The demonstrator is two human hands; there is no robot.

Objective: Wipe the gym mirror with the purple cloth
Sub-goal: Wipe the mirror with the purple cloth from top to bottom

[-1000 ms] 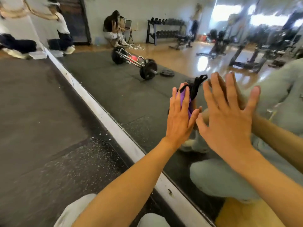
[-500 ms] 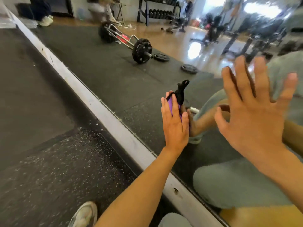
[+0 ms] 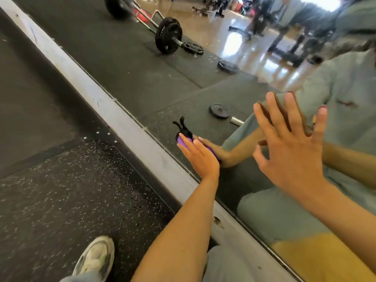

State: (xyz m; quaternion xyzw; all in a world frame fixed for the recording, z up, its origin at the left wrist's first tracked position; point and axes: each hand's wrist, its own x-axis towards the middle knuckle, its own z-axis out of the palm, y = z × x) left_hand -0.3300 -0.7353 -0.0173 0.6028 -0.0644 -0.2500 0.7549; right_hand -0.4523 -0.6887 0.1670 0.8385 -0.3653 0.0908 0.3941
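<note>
The gym mirror (image 3: 142, 64) fills the upper right, slanting from top left to bottom right above a grey base strip (image 3: 126, 123). My left hand (image 3: 200, 157) presses the purple cloth (image 3: 182, 141) flat against the glass low down, near the strip, with fingers straight. A black fringe of the cloth sticks up past my fingertips. My right hand (image 3: 291, 147) is spread wide with its fingers against the mirror to the right and higher, holding nothing. Reflections of both hands meet them in the glass.
Speckled black rubber flooring (image 3: 67, 200) lies left of the mirror. My shoe (image 3: 95, 257) and grey trouser leg show at the bottom. The glass reflects a loaded barbell (image 3: 167, 37), loose weight plates (image 3: 219, 110), gym machines and my crouched body.
My left hand has slid the cloth down the glass towards the base strip. The view has tilted downward, and my right hand has stayed spread on the mirror.
</note>
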